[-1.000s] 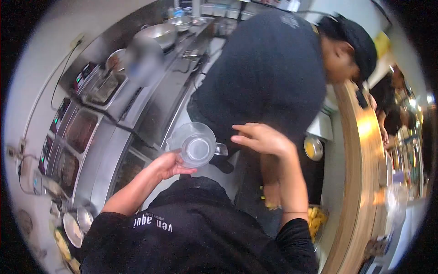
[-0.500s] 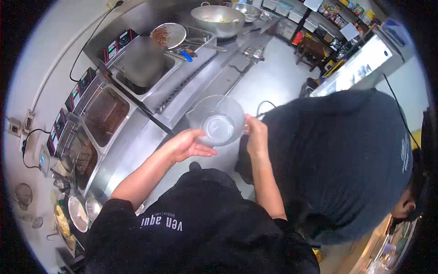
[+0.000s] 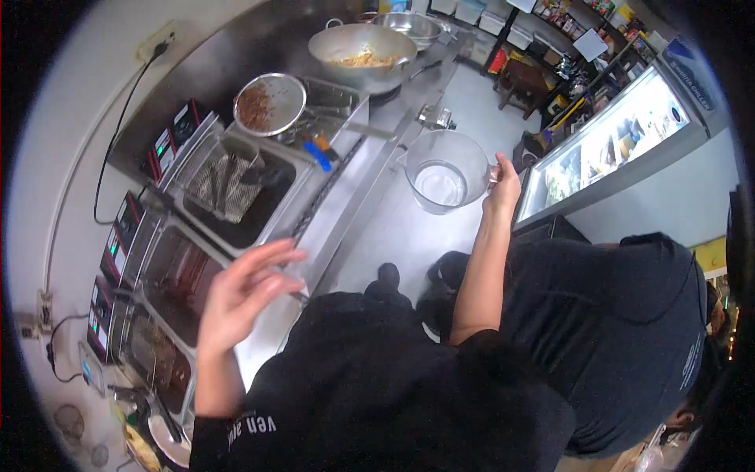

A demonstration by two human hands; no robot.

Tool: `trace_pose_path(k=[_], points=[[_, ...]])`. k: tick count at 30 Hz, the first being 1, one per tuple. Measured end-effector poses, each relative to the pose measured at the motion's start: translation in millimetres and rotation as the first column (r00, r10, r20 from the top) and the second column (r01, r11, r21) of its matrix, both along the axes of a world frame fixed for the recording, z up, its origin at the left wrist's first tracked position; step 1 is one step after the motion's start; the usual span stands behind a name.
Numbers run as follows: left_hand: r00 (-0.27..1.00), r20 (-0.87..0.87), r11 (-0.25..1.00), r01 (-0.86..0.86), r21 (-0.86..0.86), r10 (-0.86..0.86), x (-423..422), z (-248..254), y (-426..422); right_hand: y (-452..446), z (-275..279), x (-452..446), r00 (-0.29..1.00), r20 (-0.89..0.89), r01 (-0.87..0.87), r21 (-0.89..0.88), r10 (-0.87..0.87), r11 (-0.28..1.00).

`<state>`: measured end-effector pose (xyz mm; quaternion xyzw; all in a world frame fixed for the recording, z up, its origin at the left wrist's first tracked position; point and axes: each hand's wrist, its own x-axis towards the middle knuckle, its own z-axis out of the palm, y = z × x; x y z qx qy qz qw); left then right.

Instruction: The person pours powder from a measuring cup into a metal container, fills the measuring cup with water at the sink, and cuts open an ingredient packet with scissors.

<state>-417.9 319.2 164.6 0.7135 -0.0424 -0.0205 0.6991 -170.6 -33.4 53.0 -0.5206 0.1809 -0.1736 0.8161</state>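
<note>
My right hand is closed round the handle of a clear measuring jug. The jug is held out over the floor beside the counter, and I look down into it. Whether any liquid lies at its bottom I cannot tell. Near the counter's front edge, my left hand hovers with fingers apart and nothing in it. The closest things to that hand are the deep fryers, one a tank of dark oil. A mesh fry basket sits in the fryer farther along.
Beyond the fryers are a strainer with brown bits, a blue-handled tool and a large wok with food. To my right a person in a black shirt bends close by. A lit glass-door chiller stands behind them.
My left hand has left the jug and moved left toward the fryers. The right hand has carried the jug right and slightly forward. The person beside me appears lower.
</note>
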Motion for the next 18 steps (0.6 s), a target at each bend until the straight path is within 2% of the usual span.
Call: trace_pose_path(k=[1, 2, 3, 5, 8, 10, 14, 16, 18], points=[[0.997, 0.043, 0.996, -0.069, 0.053, 0.066, 2.0, 7.8, 12.4, -4.3, 2.5, 16.4, 1.000, 0.002, -0.005, -0.013, 0.005, 1.000], [0.978, 0.028, 0.978, -0.208, 0.032, 0.207, 2.1, 14.8, 19.0, -10.3, 2.2, 34.8, 1.000, 0.021, 0.012, -0.013, -0.012, 1.000], [0.954, 0.097, 0.950, -0.293, 0.110, 0.283, 5.3, 17.5, 31.2, -17.4, -1.0, 55.0, 1.000, 0.001, 0.002, -0.056, -0.002, 0.998], [0.859, 0.146, 0.837, -0.511, 0.196, 0.490, 15.1, 20.6, 45.9, -32.0, -5.1, 96.7, 0.999, 0.010, -0.046, -0.091, 0.047, 0.995], [0.732, 0.171, 0.682, -0.679, 0.273, 0.660, 43.6, 24.1, 64.2, -47.0, -2.1, 158.6, 0.992, 0.074, -0.096, -0.080, 0.102, 0.992], [0.657, 0.237, 0.593, -0.751, 0.292, 0.716, 71.8, 21.1, 68.0, -56.4, 3.8, 197.2, 0.986, 0.101, -0.128, -0.068, 0.135, 0.989], [0.572, 0.282, 0.519, -0.820, 0.243, 0.771, 132.1, 18.8, 63.3, -75.4, 5.0, 264.1, 0.975, 0.052, -0.215, -0.058, 0.218, 0.975], [0.565, 0.264, 0.491, -0.819, 0.298, 0.782, 155.4, 28.5, 54.3, -85.7, 1.0, 283.6, 0.976, 0.044, -0.207, -0.078, 0.211, 0.975], [0.597, 0.231, 0.514, -0.790, 0.333, 0.768, 175.2, 45.2, 49.1, -94.8, 6.1, 302.1, 0.977, 0.082, -0.193, -0.083, 0.199, 0.978]])
